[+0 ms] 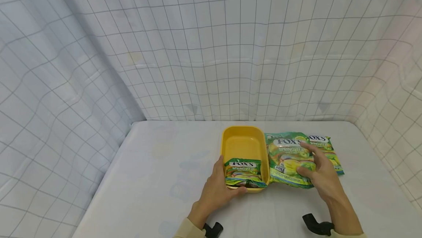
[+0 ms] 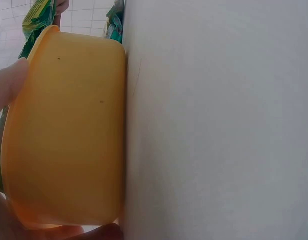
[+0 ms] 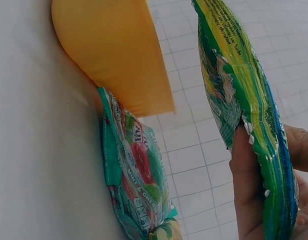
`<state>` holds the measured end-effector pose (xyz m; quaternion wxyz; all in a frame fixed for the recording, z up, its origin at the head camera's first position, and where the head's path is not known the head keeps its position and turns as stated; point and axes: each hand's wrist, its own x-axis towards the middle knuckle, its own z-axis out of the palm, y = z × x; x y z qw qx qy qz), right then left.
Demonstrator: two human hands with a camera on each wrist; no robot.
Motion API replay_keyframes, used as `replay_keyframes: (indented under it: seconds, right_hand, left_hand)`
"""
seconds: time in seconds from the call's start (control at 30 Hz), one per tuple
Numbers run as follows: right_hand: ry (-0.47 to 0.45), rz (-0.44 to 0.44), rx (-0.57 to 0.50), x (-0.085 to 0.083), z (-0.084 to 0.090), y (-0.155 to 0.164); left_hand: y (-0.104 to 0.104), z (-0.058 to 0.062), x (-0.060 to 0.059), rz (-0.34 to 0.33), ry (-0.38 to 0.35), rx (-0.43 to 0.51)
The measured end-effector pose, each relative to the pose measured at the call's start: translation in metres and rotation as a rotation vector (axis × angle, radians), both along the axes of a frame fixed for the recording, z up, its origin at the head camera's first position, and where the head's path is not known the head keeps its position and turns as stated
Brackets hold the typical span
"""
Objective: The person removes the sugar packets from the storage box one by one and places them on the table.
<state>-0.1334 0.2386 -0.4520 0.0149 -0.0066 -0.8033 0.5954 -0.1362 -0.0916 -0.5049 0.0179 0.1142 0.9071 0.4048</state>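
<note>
While the left hand (image 1: 215,190) steadies the yellow rectangular plastic tub (image 1: 244,144) by its near rim, fingers curled round it, one green foil sweet packet (image 1: 244,172) already lies inside; the right hand (image 1: 321,174) pinches a second green packet (image 1: 288,159) just beside the tub, a third packet (image 1: 326,146) waiting beneath on the white table (image 1: 158,179)

A white counter (image 1: 158,179) stood enclosed by pale cloth walls (image 1: 211,47) with a thin dark grid, hanging in soft folds under even light.
</note>
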Motion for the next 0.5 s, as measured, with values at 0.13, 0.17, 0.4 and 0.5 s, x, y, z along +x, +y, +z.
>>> replay_keyframes:
  seconds: [0.13,0.17,0.4,0.5]
  right_hand:
    - [-0.007,0.006,-0.014,0.002,-0.005,0.003]
    - [-0.012,0.004,-0.02,0.003,-0.007,0.004]
    - [-0.057,-0.022,-0.028,0.01,-0.018,0.009]
    - [-0.086,-0.024,-0.037,0.013,-0.022,0.01]
  left_hand:
    - [0.0,0.0,0.001,0.002,-0.012,0.007]
    - [0.0,-0.001,0.001,0.001,-0.012,0.011]
    - [0.001,0.0,0.001,0.001,-0.001,0.005]
    - [0.001,0.0,0.0,0.003,-0.001,-0.001]
